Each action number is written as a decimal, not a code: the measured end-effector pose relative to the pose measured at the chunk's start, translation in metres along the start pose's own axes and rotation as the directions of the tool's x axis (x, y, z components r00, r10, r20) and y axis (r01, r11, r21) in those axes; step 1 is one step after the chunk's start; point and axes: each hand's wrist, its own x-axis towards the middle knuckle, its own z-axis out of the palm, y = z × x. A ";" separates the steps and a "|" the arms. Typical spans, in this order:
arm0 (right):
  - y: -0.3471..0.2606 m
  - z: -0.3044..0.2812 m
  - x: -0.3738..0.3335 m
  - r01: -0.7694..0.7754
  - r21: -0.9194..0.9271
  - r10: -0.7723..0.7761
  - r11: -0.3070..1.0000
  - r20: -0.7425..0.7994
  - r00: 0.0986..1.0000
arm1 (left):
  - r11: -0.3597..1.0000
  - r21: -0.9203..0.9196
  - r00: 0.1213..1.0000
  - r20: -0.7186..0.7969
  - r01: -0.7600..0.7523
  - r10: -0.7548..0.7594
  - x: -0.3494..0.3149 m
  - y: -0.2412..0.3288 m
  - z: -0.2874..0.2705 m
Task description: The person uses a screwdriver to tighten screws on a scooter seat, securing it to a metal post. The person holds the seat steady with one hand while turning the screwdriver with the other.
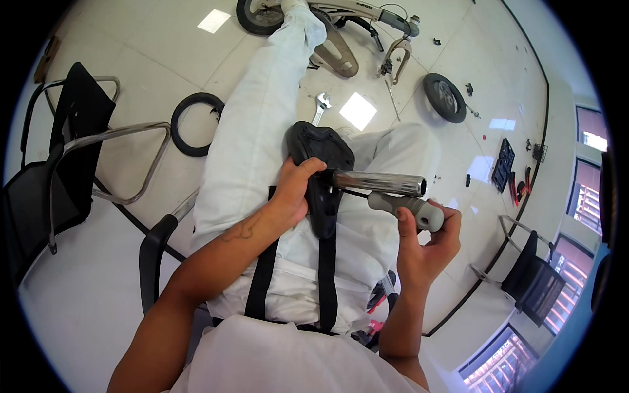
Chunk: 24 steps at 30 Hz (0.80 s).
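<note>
A black bicycle saddle point(324, 147) lies upside down on my lap, its chrome seat post point(380, 182) pointing to the right. My left hand point(293, 190) is closed around the saddle's left side near the post clamp, with the thumb over the top. In my right hand point(429, 245) is a grey-handled screwdriver point(409, 209), gripped by the end of its handle between thumb and fingers. Its dark shaft runs left under the post toward the clamp. The tip is hidden behind the clamp area.
An adjustable wrench point(321, 108) lies on the floor beyond the saddle. Ahead are a bicycle frame point(354, 9), its fork point(396, 59) and a wheel point(444, 98). A tyre point(190, 124) lies left; a tool case point(503, 165) and pliers point(521, 188) lie right. Chairs point(78, 141) stand on both sides.
</note>
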 end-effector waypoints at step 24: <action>-0.012 0.000 0.006 -0.070 0.006 0.069 0.998 0.059 0.996 | 1.000 0.011 0.999 0.037 -0.021 0.021 0.002 -0.001 0.001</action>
